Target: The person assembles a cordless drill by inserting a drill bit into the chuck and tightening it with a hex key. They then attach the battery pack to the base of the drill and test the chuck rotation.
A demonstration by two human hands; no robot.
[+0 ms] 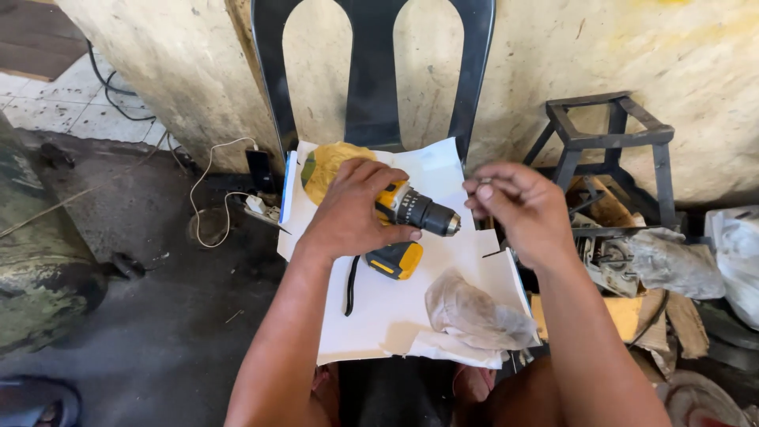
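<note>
Left hand's grip (pixel 352 209) clamps palm-down over the yellow-and-black plastic cordless drill (pixel 403 225), lying on white paper (pixel 379 316) on a black chair (pixel 371 87). Right hand (pixel 518 207) hovers beside the ribbed chuck, fingertips (pixel 484 190) pinched on something small.

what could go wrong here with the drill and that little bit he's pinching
1. The right hand pinches a small metal piece in its fingertips above the white sheet; if it slips, it could vanish into the clutter beside the chair.
2. The left hand wraps the yellow and black drill; a bump on the trigger could spin the chuck close to the right fingers.
3. The crumpled rag lies close and might snag.
</note>
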